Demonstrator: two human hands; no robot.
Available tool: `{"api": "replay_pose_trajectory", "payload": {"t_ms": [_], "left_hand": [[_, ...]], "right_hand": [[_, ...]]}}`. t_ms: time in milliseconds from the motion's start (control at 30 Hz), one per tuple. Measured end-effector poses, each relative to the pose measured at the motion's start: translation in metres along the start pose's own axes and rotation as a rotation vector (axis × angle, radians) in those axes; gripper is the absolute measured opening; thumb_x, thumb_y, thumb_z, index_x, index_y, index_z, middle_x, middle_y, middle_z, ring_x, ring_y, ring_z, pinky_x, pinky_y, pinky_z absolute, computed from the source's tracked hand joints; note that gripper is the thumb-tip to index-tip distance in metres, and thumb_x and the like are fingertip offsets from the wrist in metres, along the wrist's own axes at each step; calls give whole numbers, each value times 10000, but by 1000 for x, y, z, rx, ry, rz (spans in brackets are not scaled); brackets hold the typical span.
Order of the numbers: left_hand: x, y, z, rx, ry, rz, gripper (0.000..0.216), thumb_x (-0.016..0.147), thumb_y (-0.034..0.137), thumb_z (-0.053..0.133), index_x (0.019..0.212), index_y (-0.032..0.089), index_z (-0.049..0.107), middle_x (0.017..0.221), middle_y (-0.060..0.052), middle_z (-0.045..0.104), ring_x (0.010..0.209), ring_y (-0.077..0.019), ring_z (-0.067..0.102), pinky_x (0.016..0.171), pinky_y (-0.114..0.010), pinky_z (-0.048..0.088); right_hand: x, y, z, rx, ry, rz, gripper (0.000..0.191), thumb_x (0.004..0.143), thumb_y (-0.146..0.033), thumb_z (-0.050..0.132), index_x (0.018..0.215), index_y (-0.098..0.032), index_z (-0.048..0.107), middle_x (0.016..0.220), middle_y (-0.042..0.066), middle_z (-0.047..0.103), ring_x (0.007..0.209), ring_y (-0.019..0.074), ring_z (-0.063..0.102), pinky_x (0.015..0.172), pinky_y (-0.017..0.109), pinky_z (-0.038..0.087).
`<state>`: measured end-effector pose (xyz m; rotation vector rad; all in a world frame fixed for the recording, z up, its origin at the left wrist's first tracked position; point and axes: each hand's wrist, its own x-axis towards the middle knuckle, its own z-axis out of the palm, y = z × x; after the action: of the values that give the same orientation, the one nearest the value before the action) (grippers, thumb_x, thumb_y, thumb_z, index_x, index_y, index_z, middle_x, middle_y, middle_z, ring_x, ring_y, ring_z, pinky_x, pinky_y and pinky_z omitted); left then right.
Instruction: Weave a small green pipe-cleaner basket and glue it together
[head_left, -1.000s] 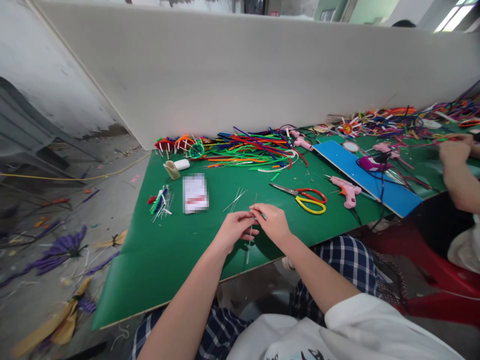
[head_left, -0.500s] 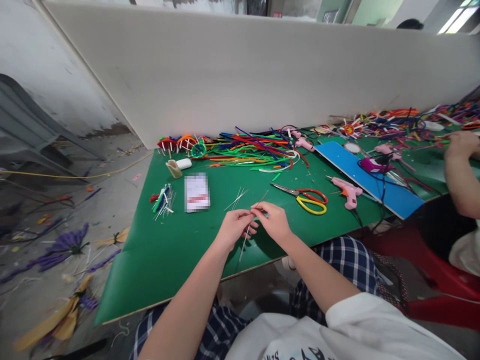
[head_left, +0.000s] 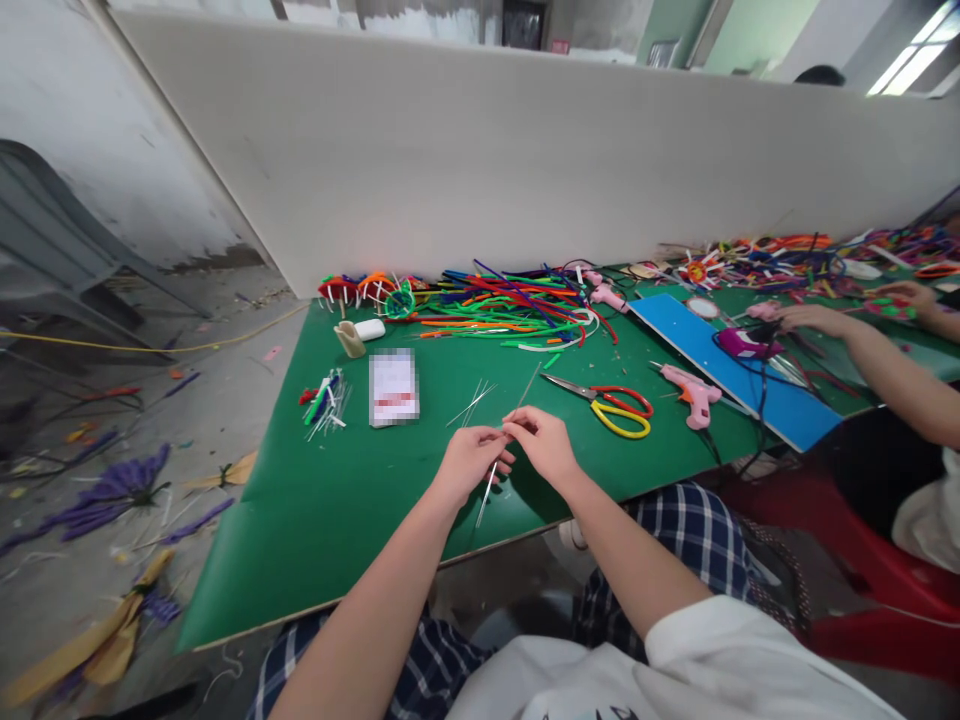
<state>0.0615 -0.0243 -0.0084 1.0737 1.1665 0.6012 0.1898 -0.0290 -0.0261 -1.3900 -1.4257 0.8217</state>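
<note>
My left hand (head_left: 471, 465) and my right hand (head_left: 541, 442) meet over the green table, thumbs and fingertips pinched together. Both are closed on thin metal wires (head_left: 487, 495), whose ends stick out toward me and away beyond the fingers. The fingers hide the middle of the wires. Just past my left hand, several loose wires (head_left: 472, 400) lie crossed on the tabletop. Scissors (head_left: 604, 404) with one red and one yellow handle rest to the right of my right hand, blades partly apart.
Colourful pipe cleaners (head_left: 510, 300) are heaped along the white partition (head_left: 525, 160). A pink glue gun (head_left: 691, 394) lies beside a blue board (head_left: 720, 360). A blurred card (head_left: 394, 387) and a small bundle (head_left: 326, 400) sit left. A co-worker's hand (head_left: 814, 320) reaches in at right.
My hands keep their pinch on the wires and have barely moved. At right, the co-worker's arm has reached leftward to a pink glue gun. The view has tilted slightly upward.
</note>
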Motion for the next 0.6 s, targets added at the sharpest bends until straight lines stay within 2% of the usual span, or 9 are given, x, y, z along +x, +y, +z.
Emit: {"api": "replay_pose_trajectory", "payload": {"t_ms": [100,233,367,600], "left_hand": [[3,-2,-1,1,-1,-9,212,721,280,537,840,107,572,630,-45,619,444,-84,552,357,-157,394],[5,-5,-2,13,11,-8,226,715,277,548,873,116,565,630,-34,621,420,-80,545,358,-166,408],[4,-9,1,15,38,-15,232,694,289,573,846,113,570,615,-23,610,410,-77,541,366,-171,420],[-24,-26,14,-8,154,-13,251,714,317,541,836,100,567,640,-24,608,386,-52,511,350,-157,395]], "right_hand": [[-2,4,1,-8,17,-11,107,712,-250,527,749,-186,605,698,-4,649,612,121,611,613,242,483],[-6,13,3,-119,12,-127,142,753,-264,489,797,-197,606,792,12,661,715,129,617,659,246,487],[-11,19,7,-224,20,-191,157,777,-269,458,822,-207,596,779,10,656,708,133,607,661,253,477],[-16,21,5,-298,32,-253,180,802,-251,412,839,-198,580,793,31,645,725,149,590,698,273,449]]}}
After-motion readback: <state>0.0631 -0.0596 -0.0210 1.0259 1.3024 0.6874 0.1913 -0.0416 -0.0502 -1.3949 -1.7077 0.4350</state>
